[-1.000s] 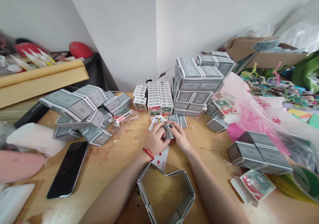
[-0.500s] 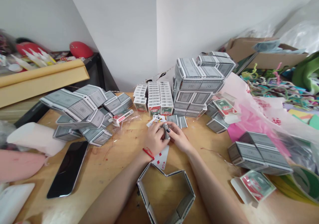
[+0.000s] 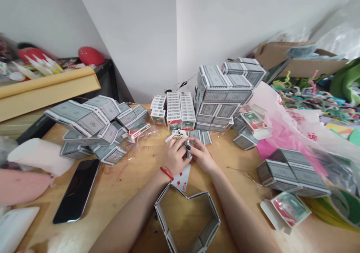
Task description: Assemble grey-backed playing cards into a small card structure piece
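Note:
Both hands meet at the table's middle around a small folded playing card (image 3: pixel 188 154), mostly covered by fingers. My left hand (image 3: pixel 176 156), with a red string at its wrist, is closed on the card's left side. Against its right side press the dark-nailed fingers of my right hand (image 3: pixel 203 156). Just beyond lie loose face-up playing cards (image 3: pixel 179 133) and grey-backed folded cards (image 3: pixel 201 136). A diamond card (image 3: pixel 181 178) lies face up beneath my left wrist. Between my forearms stands a heart-shaped frame (image 3: pixel 187 197) of joined cards, its near end cut off by the view.
Stacked card modules stand at the left (image 3: pixel 90 122) and back right (image 3: pixel 222 95). Rows of card packs (image 3: pixel 180 110) line the back. A phone (image 3: pixel 76 191) lies left; an opened card box (image 3: pixel 291 208) and green-yellow tape roll (image 3: pixel 337 208) lie right.
My fingers have shifted slightly around the folded card, with the right thumb a little lower or more turned. Everything else stays in place.

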`<state>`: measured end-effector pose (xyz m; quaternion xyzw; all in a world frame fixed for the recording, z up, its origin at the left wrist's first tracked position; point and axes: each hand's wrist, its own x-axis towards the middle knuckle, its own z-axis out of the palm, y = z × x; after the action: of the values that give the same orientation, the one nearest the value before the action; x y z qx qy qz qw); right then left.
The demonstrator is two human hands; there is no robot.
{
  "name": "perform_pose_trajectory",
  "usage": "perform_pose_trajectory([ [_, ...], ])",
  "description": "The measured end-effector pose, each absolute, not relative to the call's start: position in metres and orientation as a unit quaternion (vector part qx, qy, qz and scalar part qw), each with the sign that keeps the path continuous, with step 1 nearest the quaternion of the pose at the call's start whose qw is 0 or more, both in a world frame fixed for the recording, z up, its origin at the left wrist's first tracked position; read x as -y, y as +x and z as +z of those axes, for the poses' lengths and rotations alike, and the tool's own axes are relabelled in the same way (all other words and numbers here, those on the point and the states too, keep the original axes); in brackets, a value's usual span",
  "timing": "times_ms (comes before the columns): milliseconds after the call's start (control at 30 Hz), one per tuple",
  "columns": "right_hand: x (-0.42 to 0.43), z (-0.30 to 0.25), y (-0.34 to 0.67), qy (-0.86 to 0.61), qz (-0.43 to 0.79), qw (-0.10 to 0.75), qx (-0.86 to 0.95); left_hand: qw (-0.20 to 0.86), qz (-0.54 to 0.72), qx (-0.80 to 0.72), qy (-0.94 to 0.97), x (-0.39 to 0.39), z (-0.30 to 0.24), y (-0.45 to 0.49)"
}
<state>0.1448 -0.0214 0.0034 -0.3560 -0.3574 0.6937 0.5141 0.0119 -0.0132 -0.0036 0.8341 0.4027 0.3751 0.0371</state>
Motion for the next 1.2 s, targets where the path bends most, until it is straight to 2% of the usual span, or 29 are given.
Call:
perform_pose_trajectory([
  [300,0.022,0.009,0.145,-0.371,0.713,0.516,0.297,0.012,0.371,-0.371,0.851,0.013,-0.002,0.011],
  [533,0.022,0.007,0.147,-0.377,0.711,0.494,0.328,0.016,0.373,-0.375,0.849,0.015,-0.003,0.010],
  [867,0.019,0.004,0.153,-0.390,0.604,0.598,0.353,0.062,0.406,-0.380,0.829,0.013,0.006,0.014],
  [1000,0.017,0.003,0.157,-0.432,0.510,0.644,0.371,0.172,0.426,-0.372,0.806,0.013,0.003,0.010],
  [1200,0.022,0.001,0.149,-0.468,0.418,0.580,0.520,0.331,0.463,-0.422,0.705,0.012,-0.001,0.008],
])
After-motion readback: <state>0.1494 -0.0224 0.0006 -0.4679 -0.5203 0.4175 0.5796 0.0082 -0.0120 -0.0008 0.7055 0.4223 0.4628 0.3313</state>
